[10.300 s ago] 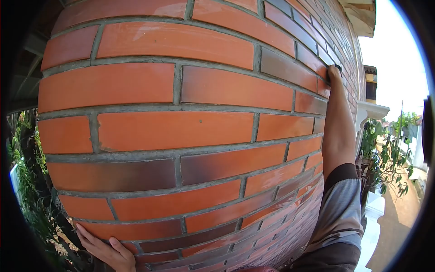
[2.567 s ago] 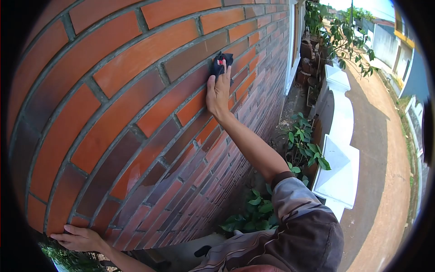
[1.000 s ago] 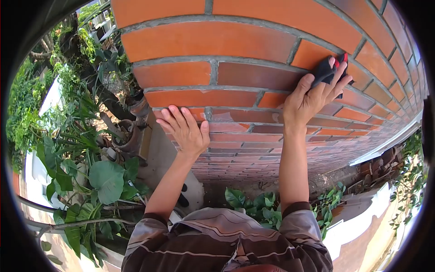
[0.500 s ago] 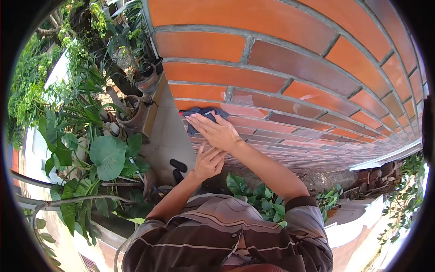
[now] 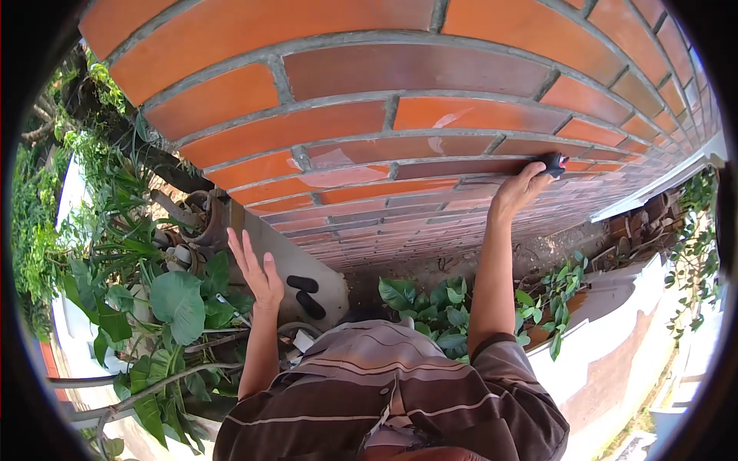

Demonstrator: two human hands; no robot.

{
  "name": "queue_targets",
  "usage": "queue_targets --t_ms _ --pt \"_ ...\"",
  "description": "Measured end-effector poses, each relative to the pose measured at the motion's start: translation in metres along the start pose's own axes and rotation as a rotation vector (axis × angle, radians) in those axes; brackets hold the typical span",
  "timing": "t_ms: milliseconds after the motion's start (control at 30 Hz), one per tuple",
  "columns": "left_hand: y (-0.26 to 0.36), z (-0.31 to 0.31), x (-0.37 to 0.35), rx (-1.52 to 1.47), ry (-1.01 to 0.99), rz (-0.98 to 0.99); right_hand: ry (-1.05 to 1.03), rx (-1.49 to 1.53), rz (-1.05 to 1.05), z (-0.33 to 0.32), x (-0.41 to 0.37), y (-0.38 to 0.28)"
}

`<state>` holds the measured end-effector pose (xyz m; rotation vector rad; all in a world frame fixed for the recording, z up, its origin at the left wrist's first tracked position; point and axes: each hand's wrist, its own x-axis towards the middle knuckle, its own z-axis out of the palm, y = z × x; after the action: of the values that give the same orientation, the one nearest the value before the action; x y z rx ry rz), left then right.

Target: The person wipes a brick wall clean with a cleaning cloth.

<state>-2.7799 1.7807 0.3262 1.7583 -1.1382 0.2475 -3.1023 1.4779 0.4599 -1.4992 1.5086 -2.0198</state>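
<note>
A brick wall of orange and brown bricks with grey joints fills the upper part of the view. My right hand is stretched out to the right, its fingers wrapped round a dark cloth with a bit of red, against the wall's surface. On the left, my left hand is raised with its fingers apart, holding nothing and away from the wall. Pale smears show on some bricks near the wall's middle.
Potted plants and clay pots line the left side. Black slippers lie on the concrete floor. Leafy plants grow below the wall, beside a low white wall at the right.
My right hand has moved right along the wall with the cloth. My left hand has come away from beside it, moved left and spread its fingers. The view has shifted.
</note>
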Motion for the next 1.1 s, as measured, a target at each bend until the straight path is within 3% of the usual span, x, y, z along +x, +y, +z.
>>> queue_targets --t_ms 67,167,200,233,300,400,467,567,633,700,833,933,1000,1100 --pt "0.021 0.011 0.035 -0.109 0.048 0.062 -0.068 -0.056 -0.362 0.03 -0.029 -0.043" --pt "0.045 0.038 0.071 -0.233 0.189 0.16 -0.364 -0.11 -0.609 0.061 -0.125 -0.107" --pt "0.051 0.046 0.071 -0.198 0.223 0.126 -0.51 -0.154 -0.731 0.069 -0.166 -0.104" --pt "0.055 0.054 0.071 -0.161 0.258 0.092 -0.492 -0.168 -0.936 0.083 -0.201 -0.089" --pt "0.062 0.061 0.074 -0.116 0.285 0.064 -0.504 -0.143 -1.099 0.085 -0.225 -0.054" --pt "0.065 0.058 0.072 0.105 0.286 0.199 -0.574 -0.182 -0.91 0.055 -0.193 -0.026" --pt "0.068 0.055 0.077 0.1 0.246 0.285 -0.402 -0.277 -0.793 0.035 -0.145 0.014" --pt "0.069 0.072 0.089 0.153 0.272 0.328 0.031 -0.364 -0.175 0.006 -0.039 0.036" --pt "0.073 0.093 0.099 0.306 0.378 0.372 0.083 0.158 0.303 -0.018 0.029 0.076" --pt "0.072 0.099 0.097 0.374 0.425 0.36 0.087 0.188 0.311 -0.02 0.052 0.095" --pt "0.069 0.105 0.102 0.41 0.465 0.362 0.089 -0.099 -0.132 0.006 -0.009 0.019" --pt "0.072 0.106 0.102 0.418 0.467 0.343 -0.283 -0.032 -0.386 0.036 -0.126 -0.033" --pt "0.068 0.107 0.1 0.432 0.456 0.332 -0.374 -0.146 -0.776 0.052 -0.173 0.001" --pt "0.068 0.105 0.101 0.434 0.448 0.379 -0.319 -0.208 -0.979 0.046 -0.144 0.036"
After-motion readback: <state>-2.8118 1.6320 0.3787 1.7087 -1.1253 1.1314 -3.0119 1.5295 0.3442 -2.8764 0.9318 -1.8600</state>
